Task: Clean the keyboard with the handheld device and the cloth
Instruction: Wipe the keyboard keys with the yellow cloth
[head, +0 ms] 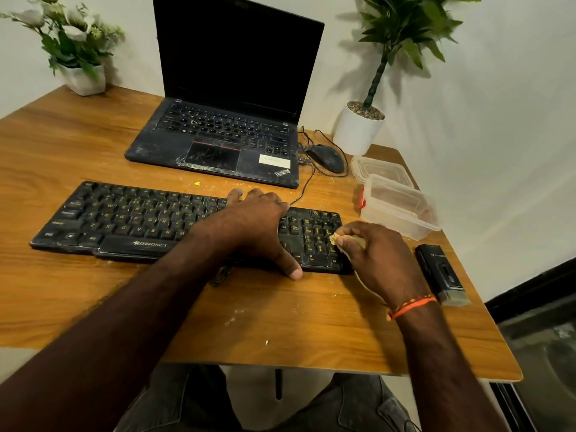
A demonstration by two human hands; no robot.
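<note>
- Keyboard [149,222]: black, dusty, lies flat near the front of the tabletop [93,291], its cable running off the back edge.
- Left hand [258,226]: fingers spread flat, pressing the keyboard's right-middle, thumb hooked over its front edge. Holds nothing, just braces.
- Right hand [374,257]: fingers curled, pinching a small yellowish wad, likely the cloth [334,238], against the keyboard's number-pad keys.
- Handheld device [442,275]: black, lies untouched on the tabletop just right of the keyboard, near the edge.
- Further out from the keyboard: dusty laptop [224,129] behind it, mouse [327,157] behind-right, clear plastic containers [399,204] right, two potted plants at the back corners.
- Crumbs scattered on the tabletop in front of and behind the keyboard.
- Risks, my read: hard rubbing may pop a keycap or shove dirt between keys; if the brace slips, the keyboard skids; a wide right-arm sweep could knock the device off the edge.
</note>
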